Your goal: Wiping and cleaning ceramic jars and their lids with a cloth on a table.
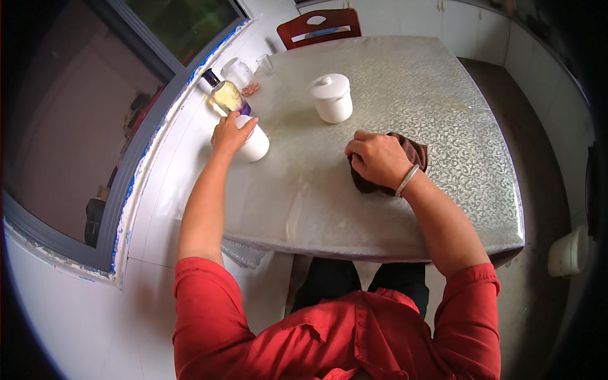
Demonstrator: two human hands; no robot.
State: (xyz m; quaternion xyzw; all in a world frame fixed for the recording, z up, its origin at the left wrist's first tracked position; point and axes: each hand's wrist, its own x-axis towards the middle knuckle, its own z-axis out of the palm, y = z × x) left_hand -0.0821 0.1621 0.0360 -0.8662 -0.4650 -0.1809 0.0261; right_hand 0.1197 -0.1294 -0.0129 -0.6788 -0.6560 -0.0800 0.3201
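My left hand (231,133) grips the top of a white cup-like container (255,145) at the left side of the table; its rim is partly hidden under my fingers. Just behind it leans into view a glass bottle (227,95) with yellowish liquid, a dark cap and a purple base. My right hand (380,156) is closed over a bunched dark brown cloth (415,152), pressed on the tabletop right of centre. Between and beyond both hands stands a white lidded jar (332,102), upright with its knobbed lid on.
A patterned silvery tablecloth (456,133) covers the table. Along the wall at the back left are a clear jar (237,71), a small drinking glass (265,64) and a reddish packet (250,89). A wooden chair (320,26) stands behind; a white bucket (567,251) is at right.
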